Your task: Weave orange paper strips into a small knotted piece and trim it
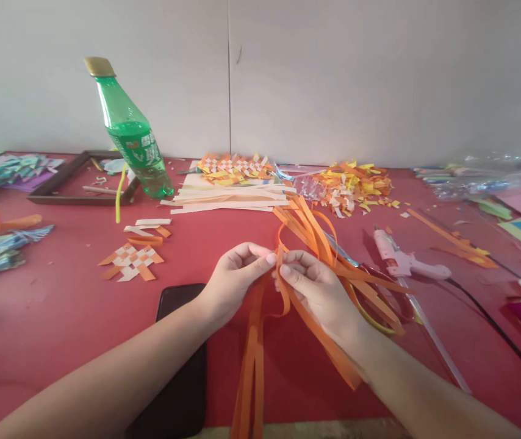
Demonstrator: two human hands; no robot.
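Over the middle of the red table [59, 305], my left hand [237, 274] and my right hand [310, 283] meet, both pinched on orange paper strips [254, 360]. The strips loop up between my fingertips and hang down toward the table's near edge. More orange strips [309, 228] fan out on the table behind my right hand. A small orange-and-white woven piece [131, 262] lies to the left of my left hand.
A tilted green bottle [132, 137] leans by a wooden frame [75, 180] at the back left. White strips [228, 198], paper scraps [352, 186], a pink glue gun [402, 262] with its cable, and a black phone [176, 366] under my left forearm lie around.
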